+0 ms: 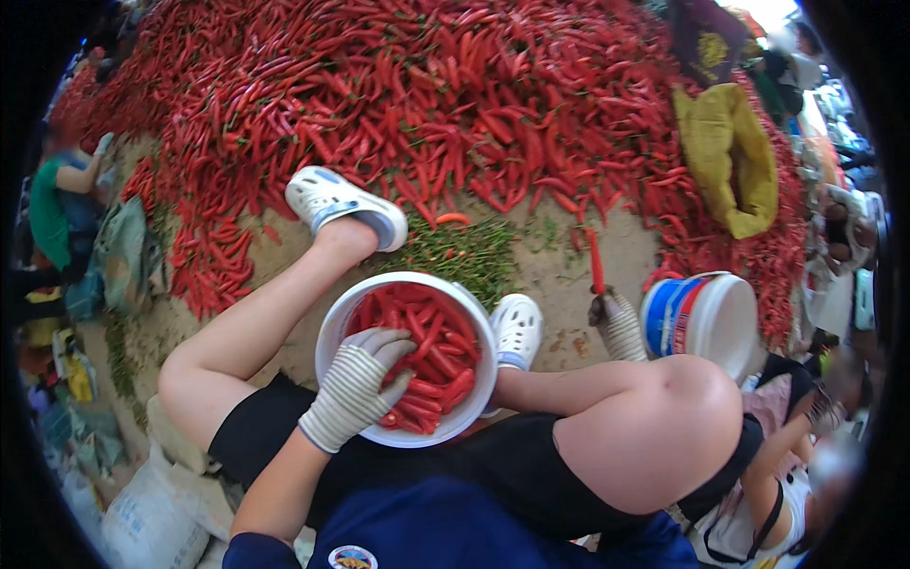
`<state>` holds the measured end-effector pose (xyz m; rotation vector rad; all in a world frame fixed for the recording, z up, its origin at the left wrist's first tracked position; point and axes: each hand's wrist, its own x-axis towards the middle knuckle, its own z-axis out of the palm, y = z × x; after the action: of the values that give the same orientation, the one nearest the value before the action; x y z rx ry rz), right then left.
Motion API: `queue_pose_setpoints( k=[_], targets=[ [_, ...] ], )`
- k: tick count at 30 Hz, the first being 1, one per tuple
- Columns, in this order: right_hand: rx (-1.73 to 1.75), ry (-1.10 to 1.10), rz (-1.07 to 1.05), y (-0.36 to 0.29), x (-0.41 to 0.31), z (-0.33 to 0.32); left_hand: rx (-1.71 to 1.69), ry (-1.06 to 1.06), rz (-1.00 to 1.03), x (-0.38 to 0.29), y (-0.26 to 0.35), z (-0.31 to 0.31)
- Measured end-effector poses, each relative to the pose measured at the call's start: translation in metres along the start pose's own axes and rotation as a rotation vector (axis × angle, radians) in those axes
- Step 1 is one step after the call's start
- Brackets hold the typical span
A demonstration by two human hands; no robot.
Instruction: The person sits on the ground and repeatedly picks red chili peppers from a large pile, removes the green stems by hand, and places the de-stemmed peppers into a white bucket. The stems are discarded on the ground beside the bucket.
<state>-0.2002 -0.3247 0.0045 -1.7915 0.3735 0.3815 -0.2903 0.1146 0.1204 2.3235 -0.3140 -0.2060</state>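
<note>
My left hand [361, 384], in a striped knit glove with grey fingers, reaches inside the rim of a white plastic bucket [328, 313]. Red chili peppers [448, 363] fill much of that bucket, which stands between my legs. The fingers curl over the peppers and touch them; whether they grip one is hidden. Out to the right, my right hand [617, 323] wears a matching glove with dark, stained fingertips. It pinches one long red chili pepper [595, 262] by its lower end, the pepper pointing away from me above the floor.
A large heap of red chili peppers [426, 92] spreads ahead. Green stems [462, 256] litter the floor beyond the bucket. A second bucket [700, 320] lies tipped at right, below a yellow woven sack [729, 160]. People sit at left [53, 206] and right [775, 476]. White sacks [153, 512] lie behind left.
</note>
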Motion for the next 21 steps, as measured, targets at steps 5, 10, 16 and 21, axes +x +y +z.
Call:
queue_pose_setpoints(
  k=[5, 10, 16, 21],
  targets=[
    [-0.513, 0.003, -0.322, -0.028, -0.043, -0.03, -0.059, -0.099, 0.072, -0.01, 0.002, -0.021],
    [-0.877, -0.028, -0.637, -0.068, -0.036, -0.034, 0.008, -0.13, 0.279, 0.013, 0.019, -0.039],
    [-0.629, -0.37, -0.153, -0.181, -0.013, -0.001, 0.018, 0.052, 0.444, 0.105, 0.056, 0.005],
    [-0.385, -0.621, -0.094, -0.181, 0.027, 0.061, 0.181, -0.096, 0.33, 0.176, 0.039, 0.065]
  ],
)
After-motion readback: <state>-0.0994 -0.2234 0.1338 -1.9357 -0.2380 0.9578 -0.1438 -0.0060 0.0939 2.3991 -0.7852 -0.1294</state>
